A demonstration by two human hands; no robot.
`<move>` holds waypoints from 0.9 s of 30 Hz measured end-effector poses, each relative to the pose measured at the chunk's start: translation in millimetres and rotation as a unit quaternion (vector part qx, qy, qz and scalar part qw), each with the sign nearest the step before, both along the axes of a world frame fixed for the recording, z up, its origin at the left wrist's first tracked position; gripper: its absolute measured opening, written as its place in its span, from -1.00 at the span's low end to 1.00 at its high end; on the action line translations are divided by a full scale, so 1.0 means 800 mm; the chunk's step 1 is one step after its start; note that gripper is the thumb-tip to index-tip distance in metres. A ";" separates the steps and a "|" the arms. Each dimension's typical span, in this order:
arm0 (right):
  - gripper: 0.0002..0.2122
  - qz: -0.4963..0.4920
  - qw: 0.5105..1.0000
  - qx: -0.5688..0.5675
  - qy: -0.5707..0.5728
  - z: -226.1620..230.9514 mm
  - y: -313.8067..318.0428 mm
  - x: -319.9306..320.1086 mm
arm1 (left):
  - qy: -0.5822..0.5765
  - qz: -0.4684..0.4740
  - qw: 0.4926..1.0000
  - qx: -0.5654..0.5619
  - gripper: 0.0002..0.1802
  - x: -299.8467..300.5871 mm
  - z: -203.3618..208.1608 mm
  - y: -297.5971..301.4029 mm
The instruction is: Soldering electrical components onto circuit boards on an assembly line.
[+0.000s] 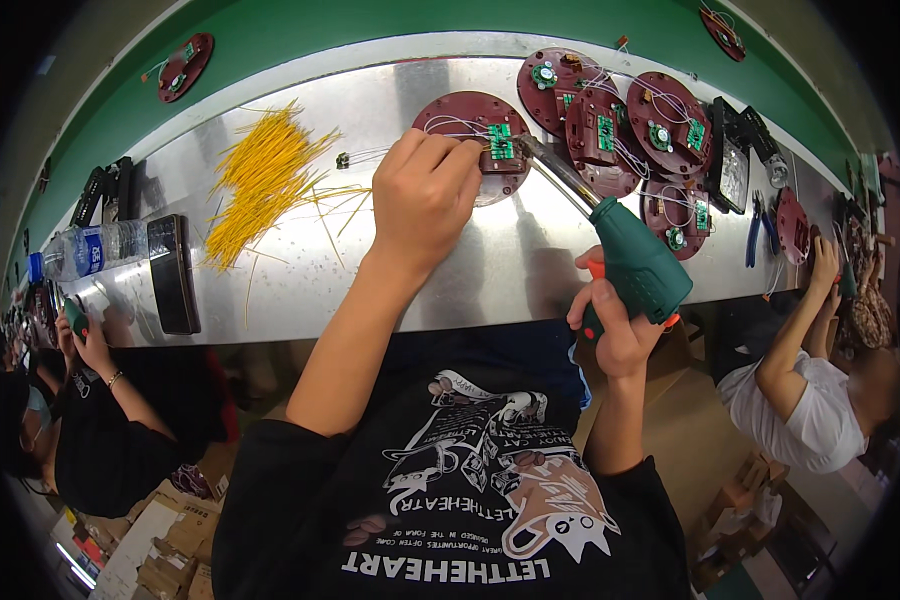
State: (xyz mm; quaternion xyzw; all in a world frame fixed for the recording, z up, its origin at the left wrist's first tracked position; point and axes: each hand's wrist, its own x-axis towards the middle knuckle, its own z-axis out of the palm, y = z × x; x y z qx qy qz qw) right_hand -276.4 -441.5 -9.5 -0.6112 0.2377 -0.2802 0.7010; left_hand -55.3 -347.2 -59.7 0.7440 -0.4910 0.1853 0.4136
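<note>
My right hand [620,330] is wrapped round the handle of a green soldering gun [638,258] with orange-red parts. Its metal barrel slants up and left, and the tip meets the green circuit board [501,142] on a round maroon plate [460,105]. Over the left part of that plate is my left hand [425,190], fingers closed and pressed together near the board. What they pinch is hidden beneath them. White wires loop across the plate, and some run left to a small green part [343,160] on the bench.
Loose yellow wires [265,180] lie heaped at left, near a phone [173,275] and a water bottle [95,250]. Several wired maroon plates [602,140] overlap at right, before pliers [756,228]. Co-workers sit on both sides along the metal bench [310,290].
</note>
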 end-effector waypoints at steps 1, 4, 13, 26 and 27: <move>-0.76 -0.002 1.000 -0.003 0.002 -0.001 0.000 0.000 | 0.001 0.000 1.000 -0.001 -0.82 0.000 0.000 0.000; -0.75 -0.007 1.000 -0.009 0.004 -0.004 0.000 0.000 | 0.003 0.000 1.000 0.002 -0.83 0.001 -0.001 -0.001; -0.69 -0.023 0.999 -0.030 -0.003 -0.009 0.001 -0.009 | -0.004 0.001 1.000 0.016 -0.83 -0.001 0.002 0.002; -0.66 -0.144 0.975 0.044 -0.164 0.000 -0.029 -0.039 | -0.041 0.014 0.992 0.119 -0.58 0.001 0.074 -0.008; -0.66 -0.139 0.973 0.057 -0.177 0.001 -0.028 -0.032 | -0.010 -0.023 0.986 0.164 -0.51 0.012 0.058 0.003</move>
